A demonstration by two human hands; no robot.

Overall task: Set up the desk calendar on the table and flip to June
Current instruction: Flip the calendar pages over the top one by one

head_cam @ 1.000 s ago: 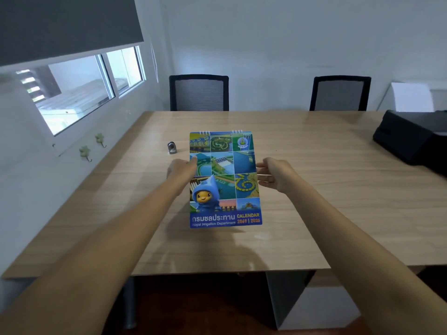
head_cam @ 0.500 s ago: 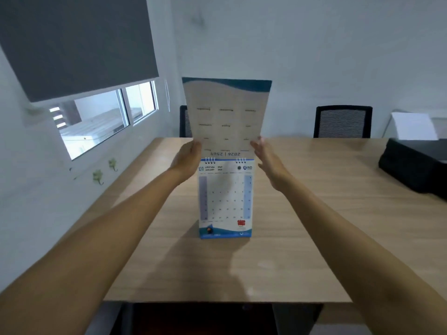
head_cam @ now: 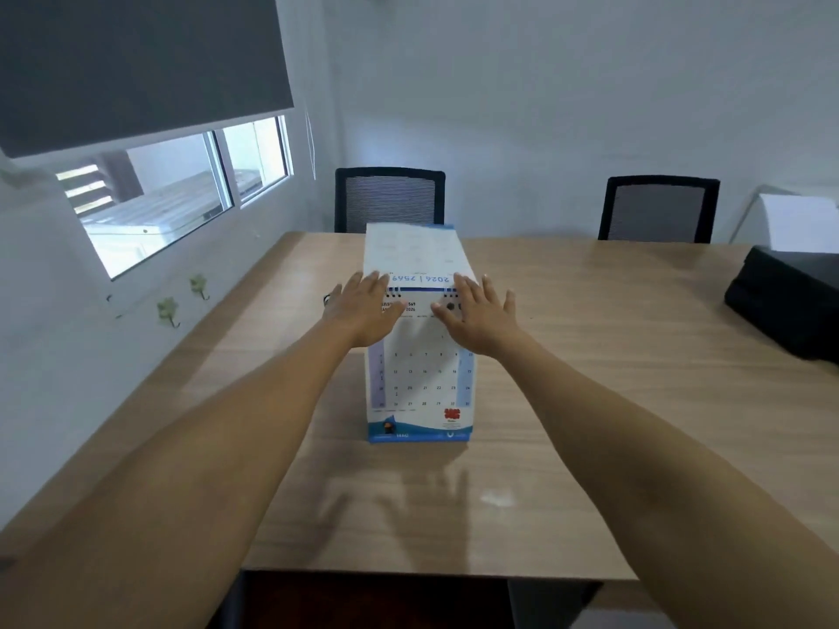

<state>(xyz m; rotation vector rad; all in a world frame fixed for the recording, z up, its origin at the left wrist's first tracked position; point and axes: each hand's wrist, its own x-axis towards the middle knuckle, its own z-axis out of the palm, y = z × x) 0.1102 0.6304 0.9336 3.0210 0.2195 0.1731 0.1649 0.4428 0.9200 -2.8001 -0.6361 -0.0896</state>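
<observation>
The desk calendar [head_cam: 420, 379] stands on the wooden table [head_cam: 590, 379] in front of me, showing a white month page with a date grid and a blue bottom strip. Its cover page [head_cam: 413, 251] is flipped over the spiral binding and slopes down behind. My left hand [head_cam: 363, 311] lies with spread fingers on the top left of the calendar at the binding. My right hand [head_cam: 481, 317] lies flat on the top right. Neither hand grips a page. The month name is partly hidden by my hands.
Two black office chairs [head_cam: 389, 199] [head_cam: 658, 208] stand at the far side of the table. A black bag [head_cam: 785, 306] sits at the right edge. A window [head_cam: 181, 188] with a dark blind is on the left wall, with small hooks [head_cam: 168, 311] below.
The cover was lifted upright over the binding and has now dropped behind the calendar. Both hands moved from holding the page to resting flat on the top.
</observation>
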